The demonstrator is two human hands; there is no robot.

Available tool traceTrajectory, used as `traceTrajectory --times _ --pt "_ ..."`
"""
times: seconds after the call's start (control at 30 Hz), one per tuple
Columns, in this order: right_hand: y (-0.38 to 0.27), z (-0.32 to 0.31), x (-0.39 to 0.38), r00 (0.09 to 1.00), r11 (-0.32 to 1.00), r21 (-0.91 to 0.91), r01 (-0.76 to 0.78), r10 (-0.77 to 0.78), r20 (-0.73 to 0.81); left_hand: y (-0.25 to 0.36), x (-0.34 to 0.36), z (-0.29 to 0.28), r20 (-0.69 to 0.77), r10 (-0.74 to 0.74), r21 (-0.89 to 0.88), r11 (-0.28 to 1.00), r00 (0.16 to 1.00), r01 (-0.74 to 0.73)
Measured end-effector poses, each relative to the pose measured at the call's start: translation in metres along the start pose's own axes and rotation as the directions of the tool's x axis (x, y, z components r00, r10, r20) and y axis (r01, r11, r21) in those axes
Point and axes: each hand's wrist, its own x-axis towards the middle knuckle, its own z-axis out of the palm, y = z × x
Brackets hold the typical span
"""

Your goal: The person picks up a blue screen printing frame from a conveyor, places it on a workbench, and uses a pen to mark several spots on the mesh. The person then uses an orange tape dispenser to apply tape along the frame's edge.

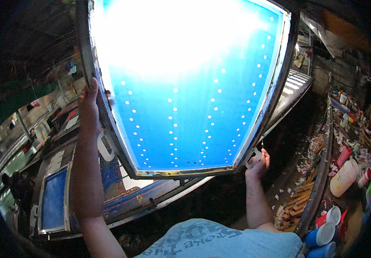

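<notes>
A large screen in a dark frame (194, 120), with a translucent blue mesh and rows of pale dots, is held raised in front of me; strong glare washes out its upper part. My left hand (88, 99) grips the frame's left side, just above a white loop-shaped handle (105, 146) on that edge. Low at the frame's right corner, my right hand (257, 167) is closed on a second white handle (252, 158), with some fingers raised beside it.
A long paint-stained table (145, 196) with a smaller blue screen (54, 198) lies behind and below. Along the right run a cluttered bench with a cream jug (343, 178), blue tubs (317, 236), wooden slats (301, 200) and paper scraps. A dark figure (17, 193) is at far left.
</notes>
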Motion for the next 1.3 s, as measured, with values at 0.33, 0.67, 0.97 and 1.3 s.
traceTrajectory --times 0.33,0.67,0.97,1.3 --pt "0.040 0.007 0.029 0.984 0.986 0.104 -0.129 0.114 0.140 0.034 -0.020 0.029 -0.080 0.109 0.072 0.992 0.991 -0.104" --pt "0.047 -0.016 0.072 0.906 0.991 -0.107 -0.074 0.112 0.409 0.123 -0.079 0.128 -0.461 0.350 0.356 0.915 0.816 -0.191" --pt "0.041 -0.016 0.061 0.922 0.983 -0.178 -0.053 0.117 0.370 0.113 -0.094 0.092 0.108 0.636 0.659 0.530 0.764 -0.533" --pt "0.030 -0.049 0.034 0.925 0.970 -0.240 -0.022 0.111 0.363 0.024 -0.047 0.014 0.342 0.705 0.856 0.040 0.621 -0.516"
